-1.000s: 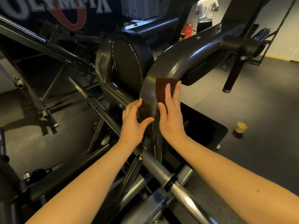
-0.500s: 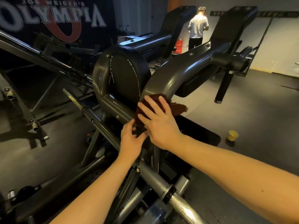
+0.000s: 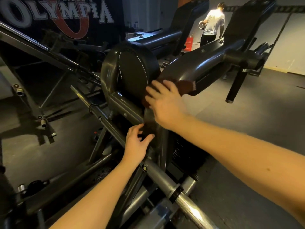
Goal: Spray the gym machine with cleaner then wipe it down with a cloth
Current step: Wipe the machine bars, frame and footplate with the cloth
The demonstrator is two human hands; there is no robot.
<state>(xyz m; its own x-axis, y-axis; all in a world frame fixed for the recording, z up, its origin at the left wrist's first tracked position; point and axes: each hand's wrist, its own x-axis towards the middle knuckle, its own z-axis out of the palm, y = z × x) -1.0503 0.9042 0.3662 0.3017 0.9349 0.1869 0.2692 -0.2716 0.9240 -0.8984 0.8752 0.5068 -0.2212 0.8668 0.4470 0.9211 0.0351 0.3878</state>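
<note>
On the machine arm (image 3: 189,71), right hand (image 3: 165,104) flat, half-hiding cloth (image 3: 186,87); left hand (image 3: 137,142) open.

Under the fingers (image 3: 155,91) of our right hand (image 3: 166,106) lies a brown cloth (image 3: 186,87), soft and napped, matt against the metal it covers. The curved arm (image 3: 194,70) of the gym machine (image 3: 166,142) beneath it is painted dark grey metal, smooth and glossy, catching streaks of light. Just beyond our fingers, the round pad (image 3: 132,70) looks like black vinyl, faintly sheened, with white stitching near its rim. Below our left hand (image 3: 137,144) runs a bare steel bar (image 3: 171,187), polished and bright. The floor (image 3: 247,129) to the right of our fingers looks like matt grey rubber.
</note>
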